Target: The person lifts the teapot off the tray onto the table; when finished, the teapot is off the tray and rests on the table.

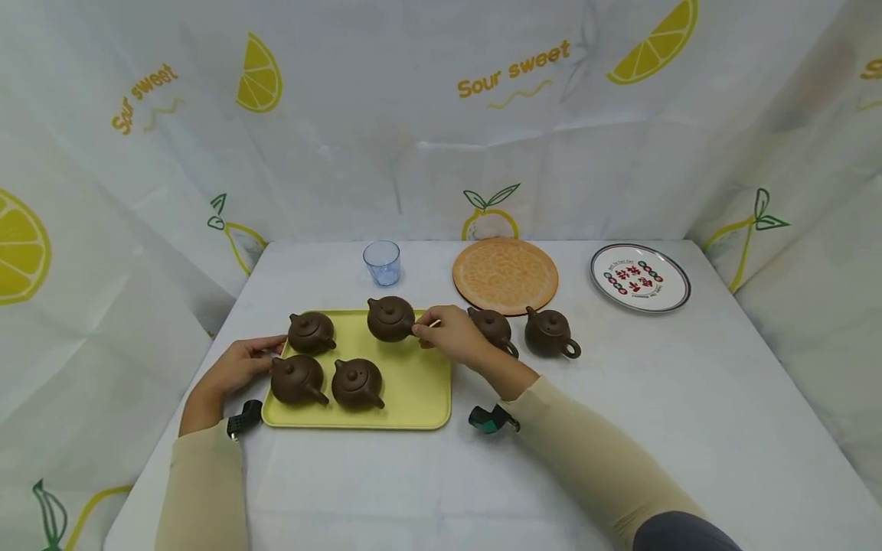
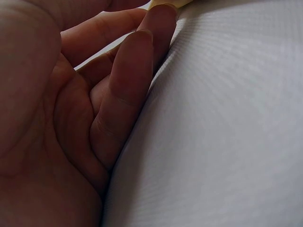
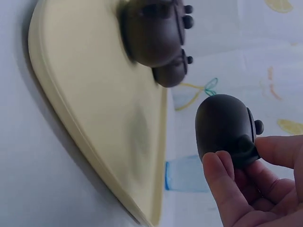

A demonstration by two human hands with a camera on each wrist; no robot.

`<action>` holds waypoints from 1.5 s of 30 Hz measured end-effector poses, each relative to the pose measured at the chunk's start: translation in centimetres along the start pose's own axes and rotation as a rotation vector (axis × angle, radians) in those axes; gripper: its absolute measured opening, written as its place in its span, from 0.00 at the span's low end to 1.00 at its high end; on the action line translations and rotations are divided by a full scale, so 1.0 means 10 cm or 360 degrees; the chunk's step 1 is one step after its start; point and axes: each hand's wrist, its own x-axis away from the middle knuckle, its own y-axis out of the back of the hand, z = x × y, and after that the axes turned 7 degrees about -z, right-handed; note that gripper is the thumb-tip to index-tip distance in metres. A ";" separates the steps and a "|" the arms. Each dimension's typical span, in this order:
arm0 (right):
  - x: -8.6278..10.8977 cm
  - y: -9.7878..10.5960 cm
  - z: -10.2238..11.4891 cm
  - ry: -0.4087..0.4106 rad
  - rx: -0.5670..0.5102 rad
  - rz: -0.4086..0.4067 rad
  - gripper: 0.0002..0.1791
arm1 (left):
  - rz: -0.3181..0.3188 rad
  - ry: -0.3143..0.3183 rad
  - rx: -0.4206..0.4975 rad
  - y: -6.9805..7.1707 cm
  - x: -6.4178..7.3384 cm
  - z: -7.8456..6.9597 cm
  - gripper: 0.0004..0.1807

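Observation:
My right hand [image 1: 451, 334] pinches a small dark-brown teapot [image 1: 390, 320] by its handle, above the back of a yellow tray [image 1: 416, 390]. In the right wrist view this teapot [image 3: 222, 127] hangs above the tray surface, thumb and fingers at its handle. My left hand [image 1: 237, 371] holds the tray's left edge; in the left wrist view its fingers [image 2: 130, 71] reach the rim, most of which is out of frame. Three similar teapots sit on the tray: one back left [image 1: 311, 332], one front left [image 1: 298, 379], one front middle [image 1: 357, 383].
Two more brown teapots, one [image 1: 491, 327] partly behind my right hand and another [image 1: 551, 333], stand right of the tray. Behind are a blue glass [image 1: 382, 263], a round tan mat [image 1: 505, 275] and a white plate [image 1: 641, 301] with red print. A printed curtain [image 1: 386, 153] hangs behind.

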 end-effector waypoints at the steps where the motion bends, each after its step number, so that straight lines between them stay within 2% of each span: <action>1: 0.02 0.07 0.02 0.0001 0.0000 -0.0017 0.08 | 0.0000 -0.0002 -0.0005 0.00 0.00 0.00 0.28; 9: 0.26 0.67 0.06 -0.0013 -0.0061 -0.0152 0.10 | 0.0023 0.0000 0.0051 0.00 -0.02 0.00 0.28; 15: 0.45 1.11 -0.06 0.0031 -0.0131 -0.0253 0.13 | 0.0002 0.0030 0.0018 0.01 0.01 -0.02 0.28; 19: 0.61 1.39 -0.16 -0.0030 -0.0100 -0.0332 0.16 | 0.0006 0.0039 0.0020 0.01 0.00 -0.02 0.28; 25: 0.89 1.75 -0.35 -0.0126 0.0054 -0.0434 0.19 | 0.0021 0.0063 0.0003 0.02 -0.01 -0.04 0.28; 28: 1.01 1.89 -0.46 -0.0117 0.0117 -0.0511 0.19 | 0.0023 0.0066 0.0003 0.02 0.01 -0.11 0.27; 32: 1.15 2.04 -0.58 -0.0058 0.0132 -0.0621 0.17 | 0.0031 0.0071 -0.0012 0.03 0.07 -0.30 0.27; 36: 1.28 2.17 -0.70 -0.0089 0.0158 -0.0676 0.19 | 0.0030 0.0056 -0.0036 0.02 0.05 -0.23 0.27; 39: 1.34 2.24 -0.83 -0.0189 0.0188 -0.0677 0.21 | 0.0023 0.0039 -0.0013 0.01 0.01 -0.08 0.27; 45: 1.40 2.31 -1.08 -0.0380 0.0196 -0.0683 0.22 | 0.0007 0.0021 0.0044 0.01 0.00 -0.02 0.27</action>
